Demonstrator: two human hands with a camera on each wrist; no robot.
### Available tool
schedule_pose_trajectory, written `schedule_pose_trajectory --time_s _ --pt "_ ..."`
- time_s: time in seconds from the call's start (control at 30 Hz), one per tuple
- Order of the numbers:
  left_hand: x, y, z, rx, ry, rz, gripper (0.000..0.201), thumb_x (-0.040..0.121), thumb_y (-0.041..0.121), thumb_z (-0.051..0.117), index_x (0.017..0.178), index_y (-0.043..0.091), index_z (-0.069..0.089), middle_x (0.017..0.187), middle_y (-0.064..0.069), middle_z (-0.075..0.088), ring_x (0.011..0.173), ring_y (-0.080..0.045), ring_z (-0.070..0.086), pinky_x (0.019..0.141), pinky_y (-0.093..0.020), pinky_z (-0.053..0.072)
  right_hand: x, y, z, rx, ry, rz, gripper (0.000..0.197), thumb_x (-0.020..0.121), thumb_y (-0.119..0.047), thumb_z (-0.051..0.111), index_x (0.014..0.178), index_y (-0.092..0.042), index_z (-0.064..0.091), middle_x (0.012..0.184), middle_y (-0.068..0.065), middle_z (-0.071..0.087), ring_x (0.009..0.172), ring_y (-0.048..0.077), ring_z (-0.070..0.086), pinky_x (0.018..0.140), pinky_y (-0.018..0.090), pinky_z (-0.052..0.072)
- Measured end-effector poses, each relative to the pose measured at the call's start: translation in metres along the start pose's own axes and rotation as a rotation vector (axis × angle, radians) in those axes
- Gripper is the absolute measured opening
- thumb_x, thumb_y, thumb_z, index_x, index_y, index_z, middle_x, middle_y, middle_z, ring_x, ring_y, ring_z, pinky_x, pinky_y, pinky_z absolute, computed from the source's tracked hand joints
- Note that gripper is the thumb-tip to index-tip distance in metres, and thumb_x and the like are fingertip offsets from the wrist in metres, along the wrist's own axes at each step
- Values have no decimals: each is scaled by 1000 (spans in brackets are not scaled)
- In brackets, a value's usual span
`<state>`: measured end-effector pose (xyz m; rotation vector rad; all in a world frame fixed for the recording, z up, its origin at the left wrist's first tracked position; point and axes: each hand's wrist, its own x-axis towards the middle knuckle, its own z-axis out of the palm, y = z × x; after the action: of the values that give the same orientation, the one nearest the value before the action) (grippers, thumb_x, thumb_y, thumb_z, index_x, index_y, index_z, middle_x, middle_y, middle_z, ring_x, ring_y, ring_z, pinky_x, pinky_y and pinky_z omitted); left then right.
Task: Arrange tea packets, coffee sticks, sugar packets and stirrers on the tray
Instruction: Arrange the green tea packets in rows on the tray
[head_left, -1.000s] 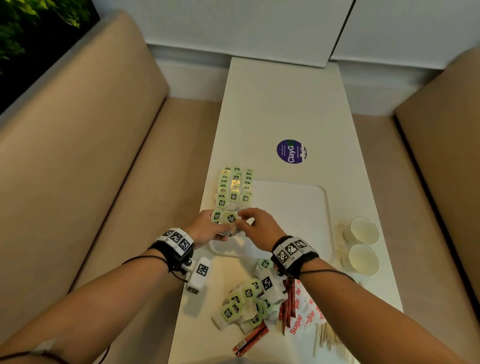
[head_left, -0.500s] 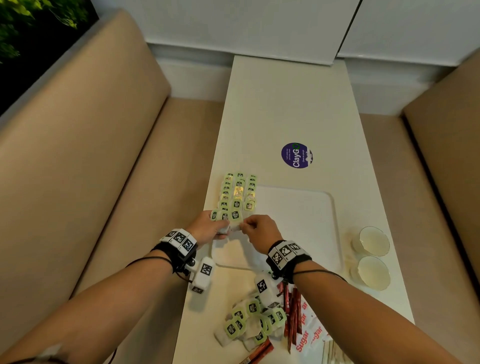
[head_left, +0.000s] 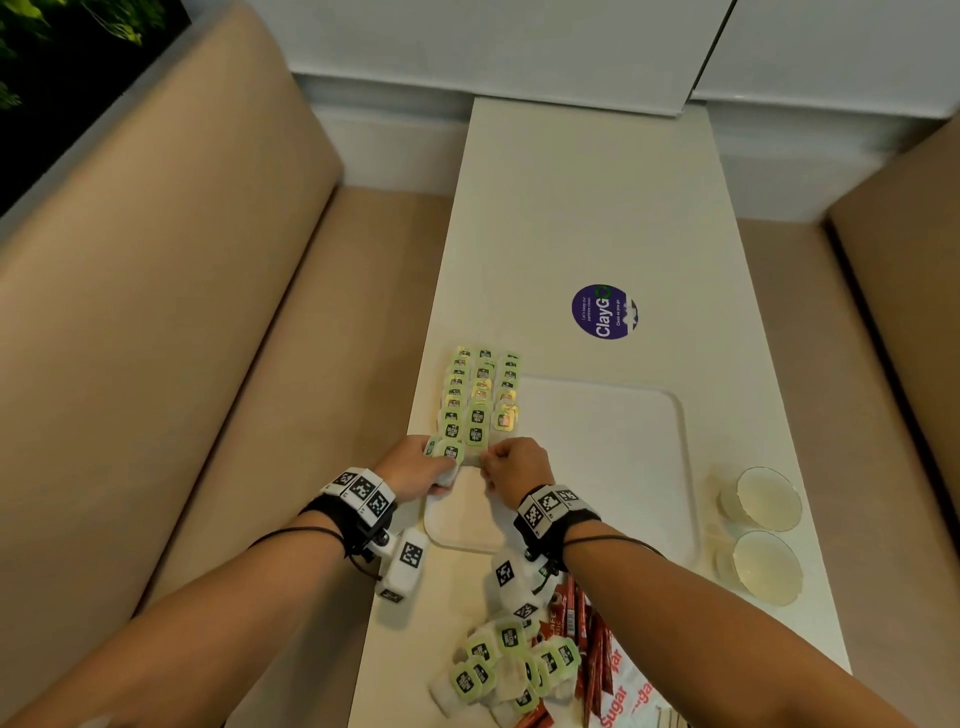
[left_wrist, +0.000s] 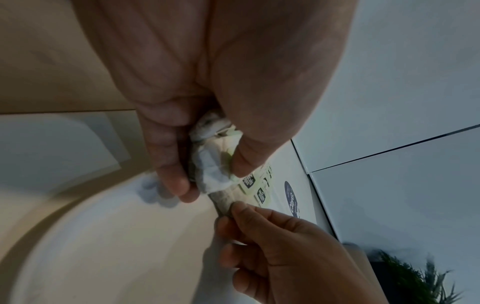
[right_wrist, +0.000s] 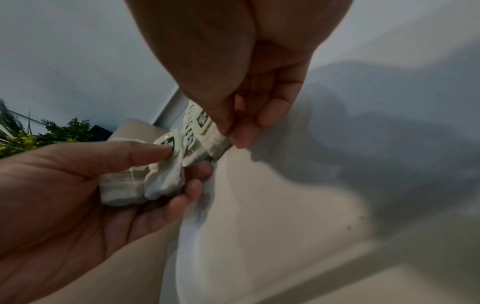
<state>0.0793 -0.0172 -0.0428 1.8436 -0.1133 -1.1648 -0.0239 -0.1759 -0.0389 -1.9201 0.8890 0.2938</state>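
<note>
Two heaps sit nearest on the white tabletop (head_left: 587, 208): a loose jumble of tea packets (head_left: 506, 667) with soft pale pouches and green tags, and just beside it, to the right, slim red coffee sticks (head_left: 589, 649) lying over flat white sugar packets (head_left: 626, 691) printed in red. Pale wooden stirrers (head_left: 670, 719) just show at the very bottom edge. Past the heaps, both forearms reach in over the near end of the tray (head_left: 613, 447), a smooth white rectangle with rounded corners and a low rim. The left hand (head_left: 415, 465) grips a small bunch of tea bags (right_wrist: 145, 181), thumb pressed on a green tag and fingers (left_wrist: 171, 164) curled beneath the crumpled pouches. The right hand (head_left: 517, 467) pinches the bottom edge of one grey-white tea bag (right_wrist: 215, 143) between thumb and fingertips, right at the near end of the rows and over the tray's left side. To the right of the tray, apart from it, two small round cups (head_left: 763, 530) stand side by side, glossy and pale inside. Farther on, three neat overlapping rows of tea packets (head_left: 480, 395) run along the tray's left edge to its far corner. Beyond that a round purple sticker (head_left: 602, 312) lies flat on the tabletop, and tan cushioned benches (head_left: 171, 312) flank both sides.
</note>
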Motion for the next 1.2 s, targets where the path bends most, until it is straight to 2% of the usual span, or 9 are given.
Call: schedule_pose_trajectory --time_s 0.13,0.2,0.33,0.47,0.6,0.7,0.87,1.03,1.2 --pt "-1 4 -1 25 -25 -11 32 62 12 62 89 -5 67 77 -17 66 73 -28 60 74 -50 52 2 -3 2 -40 25 -2 34 93 -22 59 62 -13 71 61 0 72 63 16 71 73 33 60" --pt "-2 5 -3 54 -32 -7 26 56 12 62 80 5 68 73 -14 64 73 -28 58 71 -43 46 2 -5 1 -73 35 -19 37 93 -24 60 58 -17 69 63 -1 72 69 17 69 73 31 58" --pt "-5 9 -4 79 -12 19 27 63 8 72 90 9 70 88 -13 75 88 -33 71 85 -46 58 5 -4 1 -78 61 -20 39 91 -26 61 53 -20 65 65 0 72 71 18 68 74 33 57" --pt "-8 12 -4 99 -20 67 23 81 0 75 96 16 71 88 -2 77 88 -25 73 84 -41 59 3 -4 0 -7 99 -34 26 91 -33 64 70 -20 59 77 2 70 75 19 63 71 32 51" --pt "-9 14 -2 54 -30 102 28 79 -1 78 102 14 71 98 -9 77 98 -33 72 89 -47 59 -1 -4 6 100 51 -158 37 97 -51 54 78 -21 63 76 0 69 69 21 63 73 39 56" --pt "-12 18 2 16 -36 124 30 77 -2 79 102 13 71 98 -13 76 92 -32 72 87 -47 58 -2 -5 9 104 5 -237 31 98 -44 56 74 -25 62 70 -2 65 61 16 58 70 37 54" --pt "-10 20 6 -18 -5 116 17 75 3 73 89 11 70 75 -8 67 69 -24 58 71 -40 49 1 -4 5 170 51 -242 21 98 -32 62 83 -18 66 75 -1 67 63 16 58 71 38 54" --pt "-13 22 12 -42 69 103 29 93 3 67 89 31 58 80 -6 70 77 -23 67 85 -41 56 -2 1 0 88 -61 -231 40 96 -44 62 84 -6 62 73 13 62 61 19 53 66 37 50" --pt "-9 16 14 -103 34 73 24 89 -10 65 107 5 67 105 -18 73 91 -27 72 91 -46 59 -4 12 -4 11 -133 -193 39 96 -38 64 84 0 62 70 9 56 63 20 50 65 32 43"
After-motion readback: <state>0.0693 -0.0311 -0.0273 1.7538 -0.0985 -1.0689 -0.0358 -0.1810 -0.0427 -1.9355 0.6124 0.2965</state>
